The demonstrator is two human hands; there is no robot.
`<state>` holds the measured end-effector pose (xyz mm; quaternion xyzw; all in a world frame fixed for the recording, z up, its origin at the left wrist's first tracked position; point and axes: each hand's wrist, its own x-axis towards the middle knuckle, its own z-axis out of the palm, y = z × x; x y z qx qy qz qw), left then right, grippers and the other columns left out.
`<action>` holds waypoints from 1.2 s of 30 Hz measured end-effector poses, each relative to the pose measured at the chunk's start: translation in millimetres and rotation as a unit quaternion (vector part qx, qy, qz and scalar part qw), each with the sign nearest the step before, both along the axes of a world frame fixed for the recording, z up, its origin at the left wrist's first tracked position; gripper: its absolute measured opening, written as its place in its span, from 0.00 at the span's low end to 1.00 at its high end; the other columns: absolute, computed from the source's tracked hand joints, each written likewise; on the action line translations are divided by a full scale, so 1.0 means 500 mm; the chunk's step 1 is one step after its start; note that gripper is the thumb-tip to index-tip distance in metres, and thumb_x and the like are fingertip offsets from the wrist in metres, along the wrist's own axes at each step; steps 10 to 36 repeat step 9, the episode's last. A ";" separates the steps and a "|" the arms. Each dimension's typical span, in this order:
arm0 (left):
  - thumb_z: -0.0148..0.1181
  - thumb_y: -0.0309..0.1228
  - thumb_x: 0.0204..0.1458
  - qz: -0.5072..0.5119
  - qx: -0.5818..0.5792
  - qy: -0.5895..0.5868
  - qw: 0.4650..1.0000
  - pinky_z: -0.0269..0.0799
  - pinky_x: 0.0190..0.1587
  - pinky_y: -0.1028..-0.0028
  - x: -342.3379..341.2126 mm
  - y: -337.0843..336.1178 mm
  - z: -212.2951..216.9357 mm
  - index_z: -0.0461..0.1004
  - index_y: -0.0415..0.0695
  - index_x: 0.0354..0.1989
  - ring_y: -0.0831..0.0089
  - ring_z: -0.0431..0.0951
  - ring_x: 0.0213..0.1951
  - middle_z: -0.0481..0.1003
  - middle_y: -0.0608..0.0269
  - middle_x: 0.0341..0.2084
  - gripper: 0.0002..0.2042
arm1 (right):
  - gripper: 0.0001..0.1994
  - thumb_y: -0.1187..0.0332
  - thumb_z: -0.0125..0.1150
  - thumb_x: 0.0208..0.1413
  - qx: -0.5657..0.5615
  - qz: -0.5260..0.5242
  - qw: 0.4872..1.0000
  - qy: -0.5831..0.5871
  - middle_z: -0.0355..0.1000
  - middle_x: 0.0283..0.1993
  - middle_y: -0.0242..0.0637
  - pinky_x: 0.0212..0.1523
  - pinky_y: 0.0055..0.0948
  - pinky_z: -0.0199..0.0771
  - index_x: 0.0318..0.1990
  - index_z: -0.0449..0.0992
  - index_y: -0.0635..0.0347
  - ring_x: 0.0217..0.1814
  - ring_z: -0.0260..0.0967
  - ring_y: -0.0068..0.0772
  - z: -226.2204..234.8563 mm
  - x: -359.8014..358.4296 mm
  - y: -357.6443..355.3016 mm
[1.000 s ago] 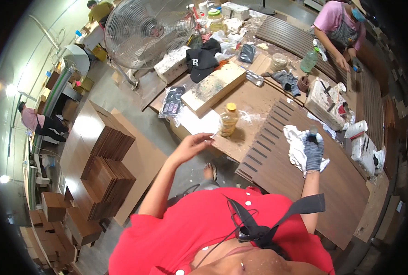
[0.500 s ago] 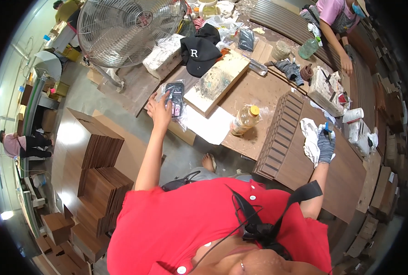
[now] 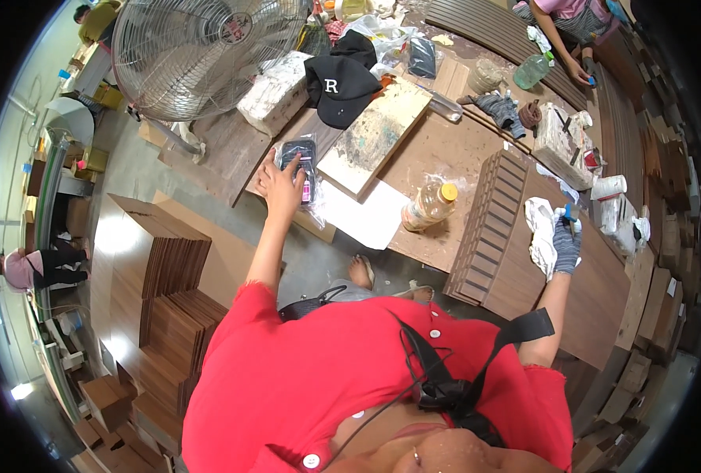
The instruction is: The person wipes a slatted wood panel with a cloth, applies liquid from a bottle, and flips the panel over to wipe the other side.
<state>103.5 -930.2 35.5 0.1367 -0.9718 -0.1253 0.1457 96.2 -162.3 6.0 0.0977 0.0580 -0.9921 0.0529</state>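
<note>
My bare left hand (image 3: 280,191) is open, fingers spread, its fingertips touching a dark phone (image 3: 297,158) in a clear plastic bag at the table's edge. My right hand (image 3: 567,246), in a grey striped knit glove, is closed around a small blue tool (image 3: 570,214) that sticks up past the fingers; its working end cannot be made out. A crumpled white cloth (image 3: 540,236) lies against the same hand, seemingly gripped too. Beneath it are brown wood-grain panels (image 3: 516,262), beside a stack of slats with dark gaps (image 3: 486,225).
A bottle with a yellow cap (image 3: 431,206) stands mid-table, near a white sheet (image 3: 364,219) and a stained board (image 3: 375,135). A black cap (image 3: 341,88) and a large fan (image 3: 208,55) are farther back. Panel stacks (image 3: 178,268) rise at left. A co-worker's hand (image 3: 579,75) is at upper right.
The view has shifted slightly. My left fingers have moved a little over the phone, while my right hand stays by the cloth. The co-worker's hand has moved and now has something small and blue.
</note>
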 end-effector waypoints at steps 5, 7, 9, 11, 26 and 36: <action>0.61 0.42 0.52 -0.003 -0.003 0.003 1.000 0.46 0.61 0.46 -0.002 -0.019 -0.001 0.76 0.64 0.55 0.49 0.53 0.64 0.54 0.54 0.67 0.20 | 0.23 0.67 0.49 0.62 -0.028 0.020 0.999 0.008 0.67 0.58 0.56 0.70 0.45 0.53 0.60 0.62 0.76 0.61 0.63 0.49 0.007 -0.002 -0.011; 0.61 0.42 0.52 0.005 0.002 -0.007 1.000 0.45 0.61 0.45 -0.001 -0.026 -0.001 0.75 0.64 0.56 0.49 0.53 0.65 0.54 0.55 0.67 0.21 | 0.24 0.67 0.50 0.62 -0.098 0.070 0.993 0.018 0.66 0.58 0.55 0.71 0.45 0.52 0.60 0.62 0.76 0.62 0.62 0.49 0.015 0.012 -0.024; 0.61 0.43 0.52 0.010 0.007 -0.018 1.000 0.44 0.62 0.43 0.002 -0.031 -0.002 0.73 0.63 0.58 0.49 0.53 0.65 0.53 0.55 0.68 0.22 | 0.25 0.66 0.51 0.62 -0.095 0.060 0.994 0.017 0.65 0.60 0.55 0.70 0.45 0.52 0.61 0.61 0.76 0.63 0.61 0.49 0.013 0.013 -0.027; 0.61 0.43 0.52 0.010 0.007 -0.018 1.000 0.44 0.62 0.43 0.002 -0.031 -0.002 0.73 0.63 0.58 0.49 0.53 0.65 0.53 0.55 0.68 0.22 | 0.25 0.66 0.51 0.62 -0.095 0.060 0.994 0.017 0.65 0.60 0.55 0.70 0.45 0.52 0.61 0.61 0.76 0.63 0.61 0.49 0.013 0.013 -0.027; 0.61 0.43 0.52 0.010 0.007 -0.018 1.000 0.44 0.62 0.43 0.002 -0.031 -0.002 0.73 0.63 0.58 0.49 0.53 0.65 0.53 0.55 0.68 0.22 | 0.25 0.66 0.51 0.62 -0.095 0.060 0.994 0.017 0.65 0.60 0.55 0.70 0.45 0.52 0.61 0.61 0.76 0.63 0.61 0.49 0.013 0.013 -0.027; 0.61 0.43 0.52 0.010 0.007 -0.018 1.000 0.44 0.62 0.43 0.002 -0.031 -0.002 0.73 0.63 0.58 0.49 0.53 0.65 0.53 0.55 0.68 0.22 | 0.25 0.66 0.51 0.62 -0.095 0.060 0.994 0.017 0.65 0.60 0.55 0.70 0.45 0.52 0.61 0.61 0.76 0.63 0.61 0.49 0.013 0.013 -0.027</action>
